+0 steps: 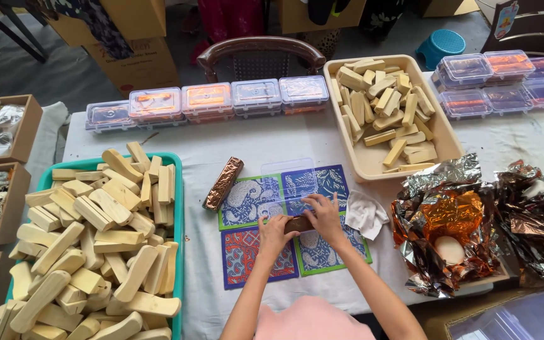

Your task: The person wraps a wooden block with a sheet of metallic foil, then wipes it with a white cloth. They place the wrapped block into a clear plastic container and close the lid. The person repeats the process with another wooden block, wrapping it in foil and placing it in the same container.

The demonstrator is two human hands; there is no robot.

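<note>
Your forearms rise from the bottom edge and meet over the patterned mats in the middle of the surface. Your left hand and right hand both close on one small brown foil-wrapped piece, each grip pinching an end, so it lies steady across the mats while the fingers press the wrap; the mats give a flat, clean bed for that work. A clear plastic lid or box lies on the mats just beyond your hands, within easy reach. A finished-looking foil-wrapped bar rests at a slant to the left of it, apart from the piece you hold. Bare wooden blocks fill the teal tray on your left and the beige tray on the far right, kept in separate heaps. Crumpled foil sheets sit at your right, and a white cloth lies beside your right hand. Lidded clear boxes line the far edge.
</note>
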